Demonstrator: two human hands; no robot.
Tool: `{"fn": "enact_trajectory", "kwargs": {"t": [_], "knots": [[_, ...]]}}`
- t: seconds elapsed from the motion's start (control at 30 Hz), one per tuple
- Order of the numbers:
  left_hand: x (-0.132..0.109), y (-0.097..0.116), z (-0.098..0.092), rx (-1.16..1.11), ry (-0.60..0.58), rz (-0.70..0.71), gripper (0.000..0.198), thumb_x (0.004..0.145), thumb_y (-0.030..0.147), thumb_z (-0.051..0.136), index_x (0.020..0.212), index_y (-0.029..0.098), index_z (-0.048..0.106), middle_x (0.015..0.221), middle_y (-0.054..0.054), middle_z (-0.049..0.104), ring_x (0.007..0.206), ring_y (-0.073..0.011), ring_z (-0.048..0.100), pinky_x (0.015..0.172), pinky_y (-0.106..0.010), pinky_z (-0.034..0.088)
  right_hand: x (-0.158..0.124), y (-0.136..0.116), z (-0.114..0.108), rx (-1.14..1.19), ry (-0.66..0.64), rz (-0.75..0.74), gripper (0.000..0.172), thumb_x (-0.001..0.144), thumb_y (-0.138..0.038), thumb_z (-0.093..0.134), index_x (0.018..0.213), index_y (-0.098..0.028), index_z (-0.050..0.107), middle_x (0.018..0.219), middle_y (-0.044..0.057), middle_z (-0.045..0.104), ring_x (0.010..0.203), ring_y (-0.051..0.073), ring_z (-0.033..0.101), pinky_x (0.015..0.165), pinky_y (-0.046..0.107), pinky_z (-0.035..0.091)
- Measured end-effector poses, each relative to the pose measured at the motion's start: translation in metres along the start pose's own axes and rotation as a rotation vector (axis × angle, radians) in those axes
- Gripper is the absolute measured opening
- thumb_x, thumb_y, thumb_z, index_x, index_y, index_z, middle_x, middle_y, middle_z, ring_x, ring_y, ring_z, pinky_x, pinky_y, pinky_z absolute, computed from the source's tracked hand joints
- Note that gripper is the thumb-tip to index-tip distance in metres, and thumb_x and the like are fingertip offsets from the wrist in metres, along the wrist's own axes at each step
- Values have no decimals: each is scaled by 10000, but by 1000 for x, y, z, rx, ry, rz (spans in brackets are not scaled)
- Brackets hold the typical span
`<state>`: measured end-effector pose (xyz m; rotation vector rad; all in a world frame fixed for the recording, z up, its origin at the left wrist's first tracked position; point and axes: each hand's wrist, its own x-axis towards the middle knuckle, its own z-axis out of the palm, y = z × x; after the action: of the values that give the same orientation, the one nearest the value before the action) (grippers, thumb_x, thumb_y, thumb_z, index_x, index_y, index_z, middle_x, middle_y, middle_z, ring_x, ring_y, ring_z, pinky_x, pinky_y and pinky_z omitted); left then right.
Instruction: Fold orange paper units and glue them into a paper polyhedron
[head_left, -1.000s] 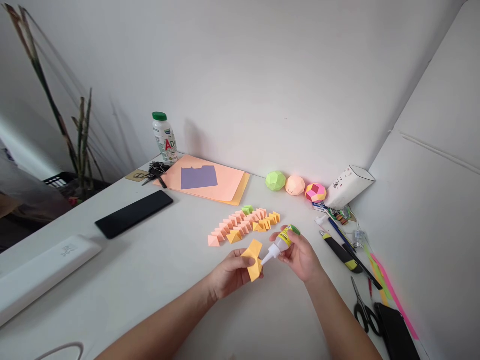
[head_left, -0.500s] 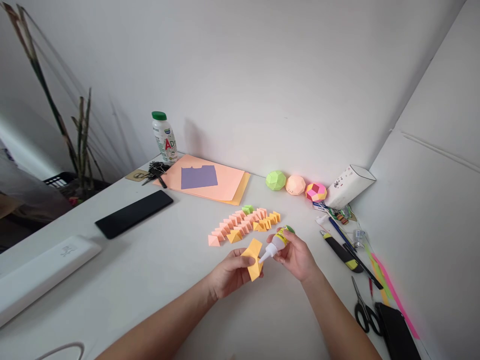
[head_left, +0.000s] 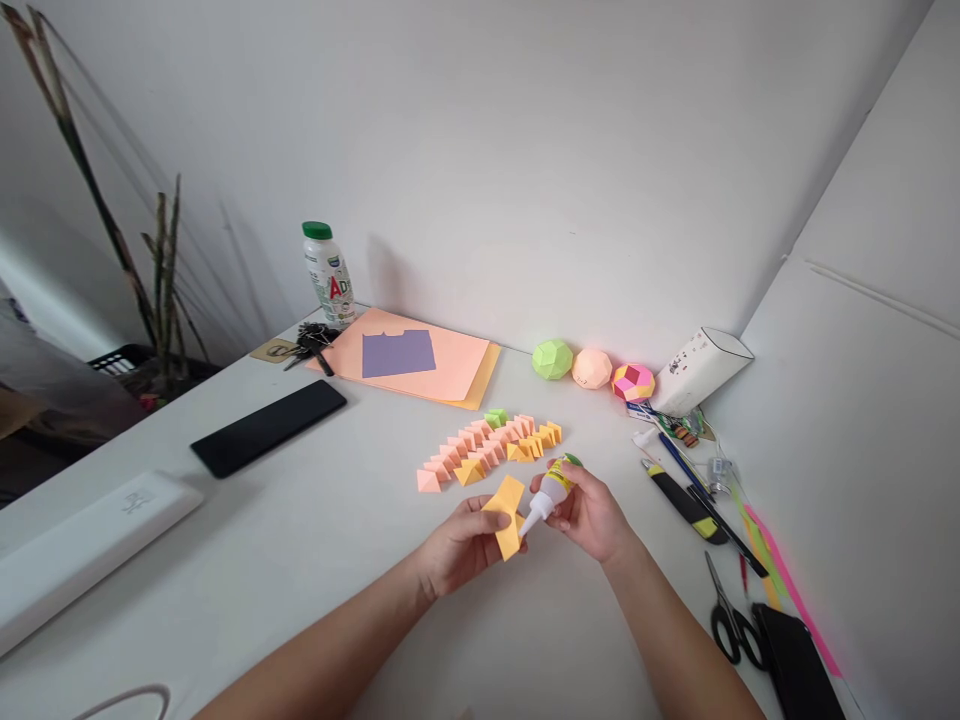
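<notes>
My left hand (head_left: 463, 548) is closed on a folded yellow-orange paper piece (head_left: 509, 492), thumb on its face and fingers behind. In my right hand (head_left: 596, 510) is a glue bottle (head_left: 556, 487) with a yellow-green label, tilted down to the left. Its white nozzle (head_left: 531, 521) points at the paper's right edge; whether they touch, I cannot tell. Just beyond the hands lie rows of folded pink paper pieces (head_left: 454, 450), several orange folded pieces (head_left: 534, 442) and some green ones (head_left: 496, 417).
Against the wall sit a green paper ball (head_left: 552, 360), a pink one (head_left: 592, 368) and a multicoloured one (head_left: 634, 383). Paper sheets (head_left: 465, 365) lie at the back left, near a black slab (head_left: 270, 425). Scissors (head_left: 735, 625) and a utility knife (head_left: 682, 503) are on the right.
The glue nozzle has shifted slightly down along the paper's right edge, and the bottle has moved a little to the left. My left hand has stayed almost still.
</notes>
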<state>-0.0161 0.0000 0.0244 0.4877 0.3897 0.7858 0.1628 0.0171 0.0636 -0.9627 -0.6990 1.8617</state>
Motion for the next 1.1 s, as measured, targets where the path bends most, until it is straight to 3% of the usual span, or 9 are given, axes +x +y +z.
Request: {"fn": "enact_trajectory", "kwargs": {"t": [0.3, 0.63, 0.87, 1.1], "knots": [[0, 0, -2, -13, 4, 0, 91, 678, 174, 634, 707, 94, 665, 665, -75, 642, 633, -175, 598, 661, -278, 424, -2, -3, 0, 3, -6, 38, 107, 819, -293, 552, 829, -187, 544, 707, 62, 680, 425, 73, 442, 352, 156, 317], [-1, -1, -3, -29, 6, -10, 67, 669, 164, 639, 708, 111, 653, 647, -73, 639, 632, -176, 595, 679, -297, 427, 2, 2, -4, 40, -23, -16, 120, 828, -309, 544, 839, -191, 561, 737, 64, 686, 471, 100, 515, 385, 180, 363], [1, 2, -2, -130, 37, 56, 62, 667, 167, 655, 702, 117, 646, 649, -44, 611, 635, -150, 569, 670, -290, 449, 3, -5, -14, -31, -144, -64, 205, 748, -291, 620, 918, -202, 548, 868, 76, 701, 583, 152, 610, 517, 261, 471], [2, 8, -5, -214, 123, 142, 41, 705, 155, 646, 727, 121, 642, 682, -36, 625, 662, -133, 572, 699, -277, 478, 4, -10, -22, -82, -248, -116, 248, 709, -255, 654, 923, -217, 534, 971, 72, 672, 695, 171, 623, 628, 310, 485]]}}
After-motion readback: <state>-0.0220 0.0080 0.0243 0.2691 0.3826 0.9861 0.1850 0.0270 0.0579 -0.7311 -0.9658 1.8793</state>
